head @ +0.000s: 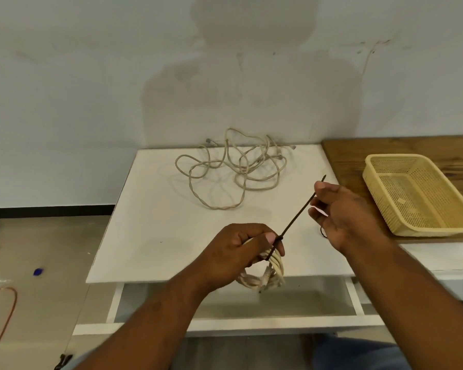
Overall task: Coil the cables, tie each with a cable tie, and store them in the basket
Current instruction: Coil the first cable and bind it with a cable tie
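Mid-tie, I judge: my left hand (235,247) grips the coiled beige network cable (272,272) over the near edge of the white worktop (158,222), my right hand (340,209) pinches the thin dark cable tie (297,214) looped round it, next to pull snug; the yellow perforated plastic basket (380,166) beyond my right hand holds no cable.
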